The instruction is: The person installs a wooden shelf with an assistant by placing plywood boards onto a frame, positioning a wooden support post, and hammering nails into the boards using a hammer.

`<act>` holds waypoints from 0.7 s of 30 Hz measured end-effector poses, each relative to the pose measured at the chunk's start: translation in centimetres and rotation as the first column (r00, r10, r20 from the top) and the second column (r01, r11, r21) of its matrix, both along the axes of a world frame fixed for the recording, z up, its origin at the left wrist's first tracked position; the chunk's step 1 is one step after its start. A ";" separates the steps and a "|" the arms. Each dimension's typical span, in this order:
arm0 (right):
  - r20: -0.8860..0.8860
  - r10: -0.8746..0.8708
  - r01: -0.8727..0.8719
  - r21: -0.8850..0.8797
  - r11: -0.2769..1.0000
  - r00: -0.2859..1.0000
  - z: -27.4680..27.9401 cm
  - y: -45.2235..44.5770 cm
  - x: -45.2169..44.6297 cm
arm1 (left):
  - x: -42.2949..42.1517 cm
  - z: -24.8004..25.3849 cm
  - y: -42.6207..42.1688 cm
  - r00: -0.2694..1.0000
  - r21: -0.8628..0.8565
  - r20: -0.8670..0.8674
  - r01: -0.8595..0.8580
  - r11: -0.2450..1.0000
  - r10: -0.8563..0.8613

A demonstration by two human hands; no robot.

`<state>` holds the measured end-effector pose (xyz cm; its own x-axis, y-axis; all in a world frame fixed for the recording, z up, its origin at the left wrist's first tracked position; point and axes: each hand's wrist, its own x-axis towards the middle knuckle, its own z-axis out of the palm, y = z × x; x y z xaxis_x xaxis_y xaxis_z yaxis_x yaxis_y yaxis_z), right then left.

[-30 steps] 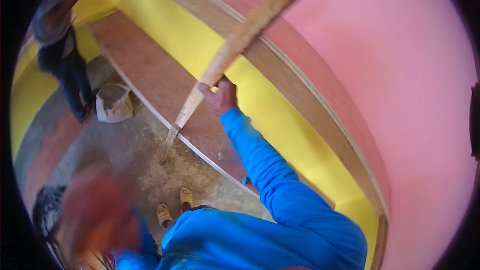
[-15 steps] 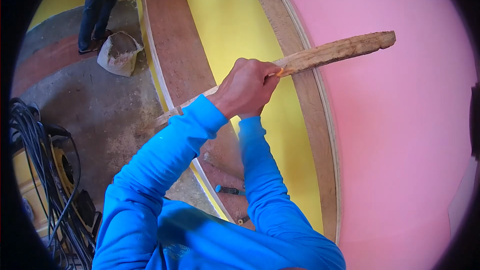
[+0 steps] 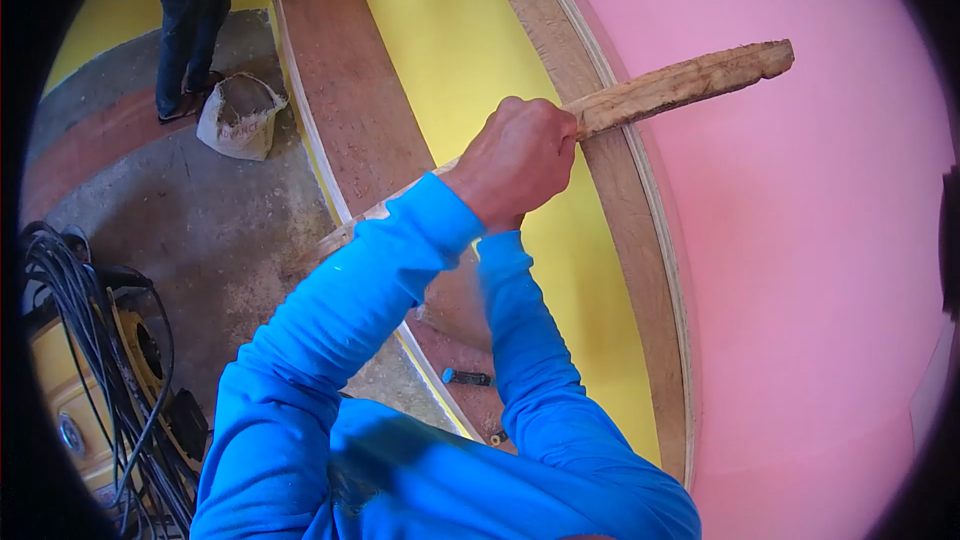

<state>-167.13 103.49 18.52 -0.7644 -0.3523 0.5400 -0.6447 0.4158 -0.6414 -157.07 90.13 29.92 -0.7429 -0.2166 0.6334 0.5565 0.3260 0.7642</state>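
Observation:
A long, rough-edged wooden strip (image 3: 690, 85) runs slantwise in front of me, its far right end over the pink surface and its near left end (image 3: 335, 240) over the concrete floor. My left hand (image 3: 518, 162) is closed in a fist around the middle of it, back of the hand up. Just beneath is my right hand (image 3: 508, 224), mostly covered by the left; its fingers are hidden. Both arms wear bright blue sleeves.
A curved wooden ledge (image 3: 345, 70) and a second wooden rim (image 3: 635, 230) flank a yellow surface (image 3: 420, 30). A blue-and-black handle (image 3: 467, 378) lies low on the ledge. Black cables (image 3: 80, 300) drape over a yellow machine (image 3: 75, 390). A person (image 3: 190, 30) stands beside a white sack (image 3: 240, 120).
My left hand has shifted slightly up and right along the strip, its fist turned over more. An orange bit at its fingertips is now out of sight. The strip's right end has risen slightly.

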 end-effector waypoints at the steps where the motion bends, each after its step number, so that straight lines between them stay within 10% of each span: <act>1: 0.000 -0.012 0.012 0.009 1.000 1.000 0.1 0.0 0.2 | 0.3 0.1 -0.4 0.999 -0.084 0.023 0.051 0.995 -0.049; 4: -0.005 -0.048 0.048 0.057 0.997 0.999 0.9 -0.4 0.7 | 3.0 -2.1 0.1 0.926 0.061 -0.223 0.324 0.944 -0.304; 9: -0.017 -0.143 0.144 0.122 0.982 0.990 2.4 -1.0 2.4 | 9.9 -4.2 -3.3 0.925 0.509 0.028 0.314 0.802 -0.380; 13: -0.070 -0.150 0.158 0.126 0.979 0.986 1.7 -0.6 2.0 | 16.5 -4.5 -6.7 0.916 0.677 -0.401 0.292 0.676 0.006; 16: -0.062 -0.208 0.216 0.168 0.962 0.976 2.7 -0.9 2.8 | 20.5 -1.2 -10.1 0.437 0.324 -0.892 0.797 0.509 -0.118; 21: -0.048 -0.207 0.211 0.128 0.969 0.977 2.1 -0.6 2.5 | 25.8 4.5 -13.1 0.279 -0.181 -0.691 0.827 0.533 -0.667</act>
